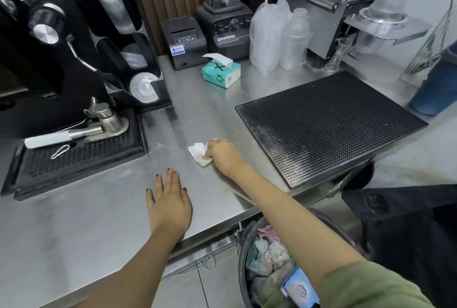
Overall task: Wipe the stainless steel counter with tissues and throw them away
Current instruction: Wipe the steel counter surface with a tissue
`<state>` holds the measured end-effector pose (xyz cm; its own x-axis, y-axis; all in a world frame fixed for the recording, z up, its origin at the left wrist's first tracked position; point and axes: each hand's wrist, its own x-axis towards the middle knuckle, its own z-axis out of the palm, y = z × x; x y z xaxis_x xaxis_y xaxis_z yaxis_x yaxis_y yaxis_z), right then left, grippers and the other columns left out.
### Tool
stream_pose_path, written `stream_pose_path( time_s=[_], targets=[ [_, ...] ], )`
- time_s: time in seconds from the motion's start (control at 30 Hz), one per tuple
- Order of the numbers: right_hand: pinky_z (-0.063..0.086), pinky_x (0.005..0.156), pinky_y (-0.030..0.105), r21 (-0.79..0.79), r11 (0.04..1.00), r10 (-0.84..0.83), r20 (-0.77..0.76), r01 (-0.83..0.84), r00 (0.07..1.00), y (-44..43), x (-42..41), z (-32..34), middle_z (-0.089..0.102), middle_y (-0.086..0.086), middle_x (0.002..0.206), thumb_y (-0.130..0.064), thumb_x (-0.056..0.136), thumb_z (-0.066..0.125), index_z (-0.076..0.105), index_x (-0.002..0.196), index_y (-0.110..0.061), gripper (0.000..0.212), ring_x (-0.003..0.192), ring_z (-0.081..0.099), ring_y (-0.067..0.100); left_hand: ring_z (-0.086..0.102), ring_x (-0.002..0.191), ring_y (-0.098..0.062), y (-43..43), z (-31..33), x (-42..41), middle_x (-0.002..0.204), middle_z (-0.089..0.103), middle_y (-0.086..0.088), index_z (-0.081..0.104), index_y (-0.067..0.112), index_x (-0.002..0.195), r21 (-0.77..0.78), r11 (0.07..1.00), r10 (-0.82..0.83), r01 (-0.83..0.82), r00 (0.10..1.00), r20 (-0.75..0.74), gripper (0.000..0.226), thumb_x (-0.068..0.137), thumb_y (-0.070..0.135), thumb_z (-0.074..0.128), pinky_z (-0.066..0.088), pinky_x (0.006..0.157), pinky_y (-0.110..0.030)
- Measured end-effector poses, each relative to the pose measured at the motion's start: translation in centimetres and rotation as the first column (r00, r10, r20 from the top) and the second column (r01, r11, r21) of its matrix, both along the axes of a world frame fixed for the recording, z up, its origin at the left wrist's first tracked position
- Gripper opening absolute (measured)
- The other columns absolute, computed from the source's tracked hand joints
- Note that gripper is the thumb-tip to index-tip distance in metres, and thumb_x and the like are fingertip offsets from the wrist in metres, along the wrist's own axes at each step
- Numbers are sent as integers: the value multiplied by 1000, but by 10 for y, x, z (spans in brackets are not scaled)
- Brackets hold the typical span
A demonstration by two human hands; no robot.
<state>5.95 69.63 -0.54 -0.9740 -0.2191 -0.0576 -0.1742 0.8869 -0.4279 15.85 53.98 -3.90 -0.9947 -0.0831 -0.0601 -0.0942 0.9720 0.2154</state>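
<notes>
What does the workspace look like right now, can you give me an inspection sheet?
Surface: stainless steel counter, smeared and streaky.
Job's things: crumpled white tissue on the counter; teal tissue box behind; full round waste bin below the edge.
Clutter: black rubber bar mat, black blender, black receipt printer.
Grippers: right hand pressing the tissue; left hand flat, empty.
Cables: thin wires under the counter.
Surroundings: black coffee machine.

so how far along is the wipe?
Mid-wipe. The right hand presses a crumpled tissue on the counter left of the black mat; the left hand lies flat and empty. Tissues already sit in the bin, perhaps from earlier wipes. Left: finish wiping and bin this tissue.
</notes>
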Motion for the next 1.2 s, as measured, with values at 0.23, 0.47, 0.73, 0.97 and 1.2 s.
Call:
stream_pose_path(
  time_s=[0.23, 0.47, 0.73, 0.97, 1.2],
  targets=[
    [54, 61, 23, 104, 921, 390, -204, -377, 898, 42, 105, -13, 68, 3, 73, -10, 70, 69, 74, 82, -13, 13, 70, 63, 23, -7, 144, -16, -1, -1, -1, 157, -1, 8, 5, 21, 149, 11, 1000, -3, 3, 1000, -11, 54, 97, 31, 17, -1, 116, -42],
    [39, 50, 7, 125, 968, 234, -132, -218, 963, 114, 144, -5, 61, -13, 60, -4, 35, 89, 71, 59, -28, 39, 53, 52, 1, -9, 144, -16, -1, -2, 0, 157, -4, 8, 3, 21, 149, 15, 1000, -6, 6, 1000, -4, 54, 97, 31, 15, -1, 117, -42],
    [46, 76, 31, -9, 984, -178, -199, 180, 964, 62, 23, 24, 68, 14, 98, -13, 83, 59, 71, 100, -7, 22, 91, 62, 30, -8, 144, -16, -1, -2, 0, 157, -3, 8, 4, 21, 149, 12, 1000, 4, -4, 1000, 2, 54, 98, 31, 16, -1, 117, -42],
    [47, 86, 38, 141, 956, -239, -127, 256, 963, 52, -48, -4, 59, 20, 114, -13, 93, 49, 57, 114, 1, 27, 106, 57, 35, -9, 143, -16, -1, -3, 0, 157, -4, 7, 4, 21, 149, -1, 1000, -6, 7, 1000, 6, 53, 98, 31, 16, -2, 117, -42],
    [48, 79, 34, 255, 949, -144, -180, 188, 973, 85, 30, -8, 63, 11, 108, -12, 92, 46, 64, 112, -14, 28, 97, 61, 31, -8, 144, -15, -2, -3, 0, 157, -3, 8, 4, 21, 149, 6, 1000, -3, 3, 1000, -5, 54, 97, 31, 16, -1, 116, -42]
  ],
)
